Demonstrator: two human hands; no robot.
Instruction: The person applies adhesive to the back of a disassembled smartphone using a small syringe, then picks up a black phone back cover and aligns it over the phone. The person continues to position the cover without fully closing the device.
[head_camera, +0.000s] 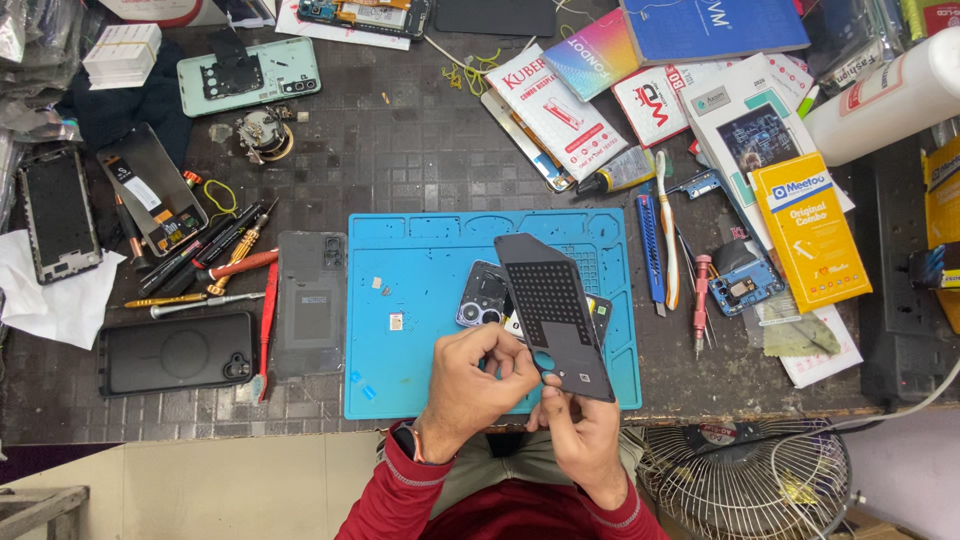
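Both hands meet over the near edge of the blue repair mat (420, 300), which lies in the middle of the dark counter (400, 150). The right hand (585, 435) has its grip closed on the lower end of a dark perforated plate (555, 310), thumb on top and fingers beneath, so the plate slants up and away over the mat. The left hand (470, 385) closes its fingertips on the plate's lower left edge, beside a round hole. Under the plate, on the mat, lies a phone (483, 297) with its camera cluster facing up. Left of the mat rests a grey back cover (311, 300), and farther left a black phone case (178, 352) and a cluster of screwdrivers (215, 262). Right of the mat lie a toothbrush (667, 230) and a yellow box (811, 232).
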